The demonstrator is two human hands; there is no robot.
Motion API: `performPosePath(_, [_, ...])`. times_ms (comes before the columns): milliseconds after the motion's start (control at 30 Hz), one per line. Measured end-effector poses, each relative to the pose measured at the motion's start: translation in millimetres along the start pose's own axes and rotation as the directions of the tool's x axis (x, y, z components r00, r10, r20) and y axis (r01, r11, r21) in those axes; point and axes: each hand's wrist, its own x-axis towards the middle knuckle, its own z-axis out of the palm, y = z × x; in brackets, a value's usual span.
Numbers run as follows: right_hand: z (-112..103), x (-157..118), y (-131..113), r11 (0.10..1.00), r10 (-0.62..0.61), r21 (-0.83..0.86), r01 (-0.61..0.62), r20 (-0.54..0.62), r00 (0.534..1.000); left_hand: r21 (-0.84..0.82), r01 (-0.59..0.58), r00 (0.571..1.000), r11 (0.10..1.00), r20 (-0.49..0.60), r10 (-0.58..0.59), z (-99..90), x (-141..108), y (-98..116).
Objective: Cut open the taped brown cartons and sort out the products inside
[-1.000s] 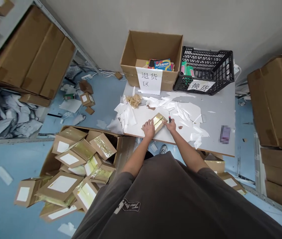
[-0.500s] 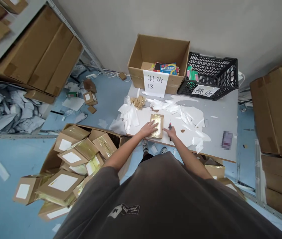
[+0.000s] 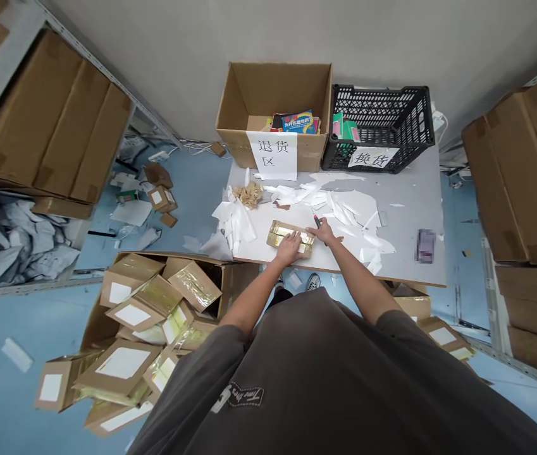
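Note:
A small cardboard box (image 3: 277, 232) wrapped in shiny tape lies near the front edge of the table, its long side running across. My left hand (image 3: 289, 248) grips its near side, with fingers over the top. In my right hand (image 3: 324, 232) is a slim black-and-red utility knife (image 3: 316, 220), its thin tip pointing away from me. The fingers of that hand are closed round the knife and touch the right end of the box. Torn white paper (image 3: 244, 224) and a crumpled brown paper wad (image 3: 249, 195) surround the work spot.
At the table's back stand an open carton (image 3: 234, 142) with books and a black plastic crate (image 3: 398, 161) with green items. A blurred purple item (image 3: 425, 246) lies right. Taped parcels (image 3: 121, 363) overflow a big carton on the left. Shelves with cartons (image 3: 510, 177) flank both sides.
The box has turned from lengthwise to crosswise. My left hand has shifted to its near side, and my right hand has moved forward, bringing the knife up beside it. The view has shifted.

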Motion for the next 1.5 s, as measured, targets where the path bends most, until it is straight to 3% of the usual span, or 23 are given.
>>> performPosePath(100, [-20,-14,12,1.000,-0.027,0.018,0.024,0.193,0.981,-0.058,0.101,0.995,0.993,0.000,-0.101,5.4,4,9])
performPosePath(200, [-35,-40,36,0.988,-0.111,-0.052,0.145,0.415,0.903,-0.075,0.123,0.992,0.990,0.006,-0.123,2.8,8,9])
performPosePath(267, [-41,-54,50,0.964,-0.145,-0.128,0.234,0.486,0.862,-0.075,0.122,0.993,0.990,0.007,-0.122,0.2,10,8])
performPosePath(433, [-46,-63,62,0.879,-0.192,-0.312,0.360,0.461,0.867,-0.061,0.133,0.991,0.989,0.017,-0.132,-3.8,12,9])
performPosePath(567, [-41,-62,58,0.903,-0.154,-0.286,0.319,0.478,0.865,-0.036,0.140,0.990,0.989,0.004,-0.140,-5.9,13,9])
performPosePath(700, [-41,-60,50,0.919,-0.068,-0.286,0.272,0.565,0.823,-0.048,0.136,0.990,0.990,-0.029,-0.138,-4.2,12,10])
performPosePath(900, [-44,-55,40,0.857,-0.163,-0.347,0.380,0.517,0.840,-0.056,0.163,0.985,0.985,-0.053,-0.166,-2.0,5,13])
performPosePath(1067, [-37,-64,46,0.957,-0.080,-0.190,0.218,0.551,0.831,-0.006,0.137,0.990,0.991,-0.029,-0.137,-10.2,6,19])
performPosePath(1200, [-32,-84,57,0.986,-0.027,-0.112,0.121,0.617,0.786,-0.034,0.113,0.994,0.993,0.008,-0.113,-14.7,6,18])
performPosePath(1367, [-51,-105,74,0.993,-0.005,-0.095,0.065,0.528,0.849,-0.092,0.096,0.994,0.991,-0.045,-0.101,-18.1,12,2])
performPosePath(1500, [-59,-109,68,0.988,-0.036,-0.125,0.093,0.396,0.918,-0.036,0.129,0.992,0.991,-0.005,-0.130,-18.3,26,-16])
